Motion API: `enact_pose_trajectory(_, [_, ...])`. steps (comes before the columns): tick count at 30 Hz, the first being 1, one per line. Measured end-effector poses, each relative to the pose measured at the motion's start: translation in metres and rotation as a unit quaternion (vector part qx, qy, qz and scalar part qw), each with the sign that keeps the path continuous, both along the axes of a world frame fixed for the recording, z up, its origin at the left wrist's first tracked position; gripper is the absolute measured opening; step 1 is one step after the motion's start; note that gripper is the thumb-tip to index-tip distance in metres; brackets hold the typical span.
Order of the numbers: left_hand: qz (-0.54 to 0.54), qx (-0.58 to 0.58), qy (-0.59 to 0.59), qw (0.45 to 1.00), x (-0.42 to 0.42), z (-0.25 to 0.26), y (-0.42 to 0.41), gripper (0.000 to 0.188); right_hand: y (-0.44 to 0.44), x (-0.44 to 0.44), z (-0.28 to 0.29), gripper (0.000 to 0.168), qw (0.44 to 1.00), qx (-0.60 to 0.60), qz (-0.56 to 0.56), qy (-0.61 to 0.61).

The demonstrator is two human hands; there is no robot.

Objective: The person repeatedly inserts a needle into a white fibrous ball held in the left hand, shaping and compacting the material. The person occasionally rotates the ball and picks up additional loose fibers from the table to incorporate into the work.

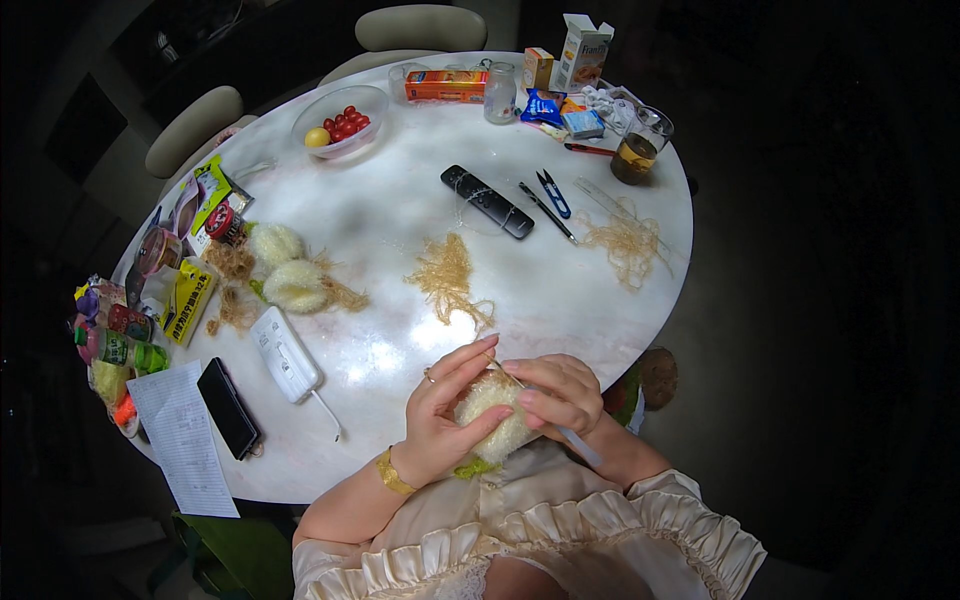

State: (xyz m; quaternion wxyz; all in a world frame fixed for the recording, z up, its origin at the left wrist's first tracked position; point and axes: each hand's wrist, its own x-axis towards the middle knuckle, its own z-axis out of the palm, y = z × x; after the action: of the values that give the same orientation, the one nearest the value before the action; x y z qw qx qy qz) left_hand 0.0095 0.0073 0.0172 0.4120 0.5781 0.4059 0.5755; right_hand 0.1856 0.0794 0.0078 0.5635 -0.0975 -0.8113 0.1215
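A fluffy cream yarn piece (491, 424) with a green tuft below and tan yarn at its top is in my left hand (454, 409), thumb across its front. My right hand (559, 394), close beside it at the piece's upper right, pinches a slim tool, perhaps a crochet hook (508, 370), whose tip reaches the tan yarn near my left fingertips. A pale flat strip (580, 445) extends below my right hand. Beyond my hands lies a bundle of tan yarn (446, 274). Two similar cream pieces (294, 285) with tan strands rest to the left.
Farther out are a black remote (487, 202), thread snips (553, 193), a pen (548, 213), a clear ruler (604, 198) and loose tan yarn (626, 244). A glass of dark drink (634, 159) stands right; a white power bank (286, 354), phone (228, 409) and written paper (182, 439) lie left.
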Motion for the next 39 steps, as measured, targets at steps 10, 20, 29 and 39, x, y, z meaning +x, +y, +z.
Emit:
enact_pose_trajectory(10, [-0.089, -0.061, -0.130, 0.986, -0.008, 0.003, 0.006, 0.055, 0.000, 0.004, 0.002, 0.022, 0.998, 0.031, -0.005, -0.047])
enact_pose_trajectory(20, [-0.235, -0.222, -0.278, 0.904, -0.026, 0.011, 0.011, 0.049, -0.010, -0.009, -0.021, 0.033, 0.873, -0.384, 0.178, 0.241])
enact_pose_trajectory(29, [-0.255, -0.229, -0.218, 0.914, -0.031, 0.011, 0.014, 0.045, 0.009, 0.006, 0.009, 0.029, 0.605, -0.726, 0.247, 0.213])
enact_pose_trajectory(39, [-0.217, -0.220, -0.138, 0.941, -0.032, 0.018, 0.013, 0.049, 0.030, 0.028, 0.012, 0.026, 0.518, -0.755, 0.349, 0.199])
